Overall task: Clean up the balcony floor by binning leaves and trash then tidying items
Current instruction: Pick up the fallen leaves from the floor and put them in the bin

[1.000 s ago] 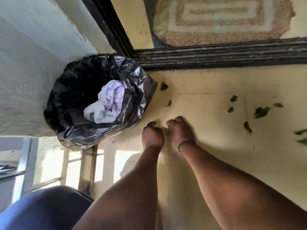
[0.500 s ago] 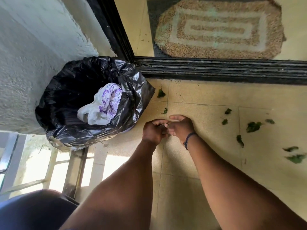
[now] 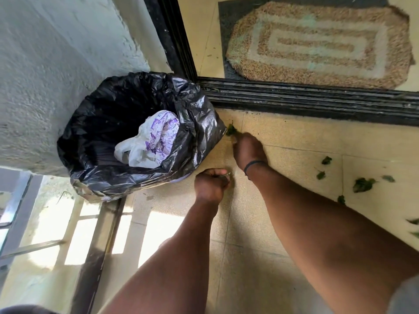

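Right hand (image 3: 246, 148): fingertips pinching a leaf (image 3: 231, 130) beside the bin (image 3: 199, 132), near for dropping. Left hand (image 3: 212, 184): fisted round gathered scraps, likely. More leaves (image 3: 362, 184) lie right.

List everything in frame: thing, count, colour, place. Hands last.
bin bag: 1, black, lining a bin against the wall, left of the doorway
plastic bag: 1, white with purple print, crumpled inside the bin bag
leaf by the bin: 1, green, on the floor beside the bin bag, at the right hand's fingertips
loose leaves: several, green, scattered on the floor tiles at right
door track: 1, black, across the threshold
doormat: 1, tan and pale grey, indoors beyond the door track
wall: 1, pale rough plaster, upper left
railing: metal, lower left
left hand: fingers curled, gripping something small, unclear what
right hand: dark wristband, reaching to the leaf by the bin
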